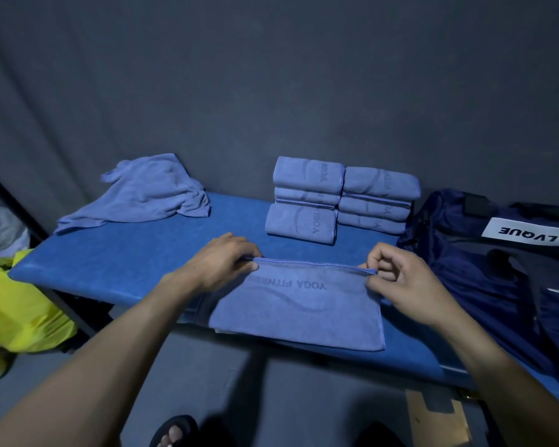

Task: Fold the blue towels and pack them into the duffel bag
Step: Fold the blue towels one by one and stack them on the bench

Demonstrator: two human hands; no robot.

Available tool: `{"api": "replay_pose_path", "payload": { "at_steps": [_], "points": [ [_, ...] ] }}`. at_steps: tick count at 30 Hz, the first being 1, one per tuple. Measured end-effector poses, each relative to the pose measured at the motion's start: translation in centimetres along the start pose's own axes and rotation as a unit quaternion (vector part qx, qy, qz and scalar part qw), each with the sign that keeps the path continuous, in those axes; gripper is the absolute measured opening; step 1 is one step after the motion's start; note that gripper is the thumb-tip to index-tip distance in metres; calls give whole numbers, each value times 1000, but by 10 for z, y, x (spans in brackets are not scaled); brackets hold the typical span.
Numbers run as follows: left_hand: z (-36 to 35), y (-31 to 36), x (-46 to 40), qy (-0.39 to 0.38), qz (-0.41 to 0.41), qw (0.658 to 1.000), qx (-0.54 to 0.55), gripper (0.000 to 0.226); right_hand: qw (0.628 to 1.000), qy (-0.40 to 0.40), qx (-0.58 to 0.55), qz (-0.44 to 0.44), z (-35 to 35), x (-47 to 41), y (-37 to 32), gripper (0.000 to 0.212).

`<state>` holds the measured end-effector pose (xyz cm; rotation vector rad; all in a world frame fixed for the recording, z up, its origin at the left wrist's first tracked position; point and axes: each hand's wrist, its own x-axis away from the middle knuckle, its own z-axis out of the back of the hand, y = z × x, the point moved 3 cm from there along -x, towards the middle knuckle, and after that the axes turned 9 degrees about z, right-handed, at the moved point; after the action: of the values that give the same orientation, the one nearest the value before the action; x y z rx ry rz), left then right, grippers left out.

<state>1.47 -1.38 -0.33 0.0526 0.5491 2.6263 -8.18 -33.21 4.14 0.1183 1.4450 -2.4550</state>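
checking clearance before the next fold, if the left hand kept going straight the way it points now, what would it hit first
The left hand pinches the far left corner of the blue towel and points away and slightly right. Straight on, it would probably first meet the left stack of folded towels, though depth is hard to judge.

Dim, bluish — wide-angle edge distortion

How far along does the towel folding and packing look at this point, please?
Done: six folded towels stand in two stacks at the back of the table. In hand: the left hand and right hand pinch the far corners of a half-folded towel. Left: the crumpled towels need folding, and no towel can be seen inside the duffel bag.
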Motion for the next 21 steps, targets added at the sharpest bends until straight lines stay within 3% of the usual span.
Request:
{"api": "replay_pose_path", "payload": {
  "at_steps": [3,8,21],
  "points": [
    [10,-16,3,20,16,1000,3,9,997,47,12,-58,-2,-5,18,18],
    [15,-36,8,42,50,998,22,3,985,59,57,-152,-9,-13,43,6],
    [16,-42,1,46,216,970,97,14,964,50,153,-210,-14,-35,49,13]
  ]
}}
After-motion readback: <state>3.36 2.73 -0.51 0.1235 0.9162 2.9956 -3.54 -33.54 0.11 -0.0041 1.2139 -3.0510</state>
